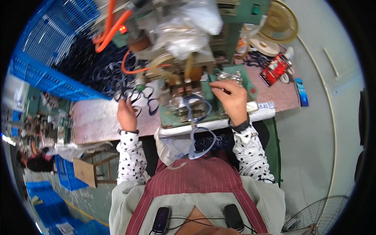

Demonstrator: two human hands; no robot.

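Note:
A pale blue eyeglass frame front [190, 138] sits at the front of the green bench machine [168, 117], its upper rim under the machine's copper-coloured tips and its lower rim hanging past the table edge. My left hand [127, 115] is at the left, fingers drawn together at the edge of a dark eyeglass frame [151, 107] group on the table. Right of the machine's tips, my right hand [234, 101] is closed in a pinch; whatever is between thumb and forefinger is too small to make out. Just beyond it lies a heap of small shiny metal parts [231, 76].
A blue plastic crate [55, 80] at the left holds many dark frames. Orange hoses [113, 29] and a plastic bag [188, 29] hang over the machine. A red package [275, 69] and a tan fan [279, 21] are at the right. A wooden stool [85, 172] stands lower left.

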